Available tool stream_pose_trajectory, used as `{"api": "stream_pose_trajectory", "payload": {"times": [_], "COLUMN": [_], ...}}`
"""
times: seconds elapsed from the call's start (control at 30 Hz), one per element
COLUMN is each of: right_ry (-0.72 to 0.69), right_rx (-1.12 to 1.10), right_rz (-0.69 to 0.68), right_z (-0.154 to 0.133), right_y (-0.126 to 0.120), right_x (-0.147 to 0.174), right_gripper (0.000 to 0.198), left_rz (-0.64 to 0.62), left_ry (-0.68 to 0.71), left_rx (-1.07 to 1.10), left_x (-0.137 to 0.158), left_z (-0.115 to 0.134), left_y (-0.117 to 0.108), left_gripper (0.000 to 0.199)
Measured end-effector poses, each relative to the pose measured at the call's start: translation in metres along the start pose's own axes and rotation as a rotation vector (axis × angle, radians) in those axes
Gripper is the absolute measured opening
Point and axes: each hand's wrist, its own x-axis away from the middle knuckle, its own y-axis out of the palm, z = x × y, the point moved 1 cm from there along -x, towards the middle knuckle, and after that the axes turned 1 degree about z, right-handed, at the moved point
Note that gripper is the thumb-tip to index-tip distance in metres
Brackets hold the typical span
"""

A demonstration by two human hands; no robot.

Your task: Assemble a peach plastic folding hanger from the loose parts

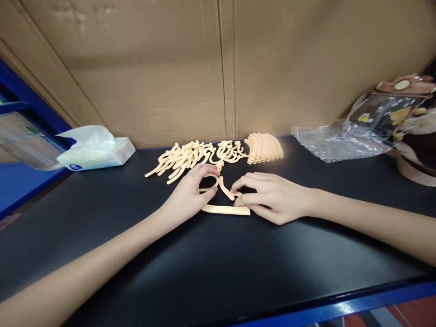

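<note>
My left hand (pixel 194 190) is closed, thumb and fingers pinching a peach-coloured curved strip (pixel 214 180) that forms a loop. Just to its right, a short curved piece (pixel 225 188) of the same colour lies on the black table. My right hand (pixel 269 195) is also closed, its fingertips pinched at a small curved piece (pixel 237 194) that they partly cover. Nearer to me, a longer, mostly straight peach strip (pixel 226 210) lies across the space between both hands. Its left end runs beneath my left hand.
Behind the hands lie a heap of curved peach pieces (pixel 184 156), several hooked pieces (pixel 230 152) and a neat row of tubes (pixel 264 147). A tissue pack (pixel 102 152) stands left. Clear plastic bag (pixel 337 143) and bottle (pixel 381 111) are right. Cardboard (pixel 153 77) walls the back.
</note>
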Motion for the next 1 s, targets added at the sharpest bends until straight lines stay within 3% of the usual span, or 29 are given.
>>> {"api": "stream_pose_trajectory", "payload": {"times": [0.17,0.53,0.8,1.0], "right_ry": [0.079,0.144,0.123,0.107], "right_rx": [-0.187,-0.480,-0.424,-0.279], "right_rz": [0.052,0.112,0.084,0.100], "right_z": [-0.004,-0.022,-0.023,-0.019], "right_y": [0.002,0.005,0.006,0.009], "right_x": [-0.001,-0.004,-0.002,-0.002], "right_gripper": [0.013,0.013,0.037,0.042], "left_rz": [0.013,0.011,0.029,0.026], "left_ry": [-0.019,-0.082,-0.097,-0.088], "left_rx": [0.051,-0.010,0.020,0.035], "left_x": [0.000,0.000,0.001,0.001], "left_z": [-0.003,0.005,0.007,0.008], "left_y": [0.001,-0.001,-0.002,-0.003], "left_gripper": [0.022,0.021,0.020,0.018]}}
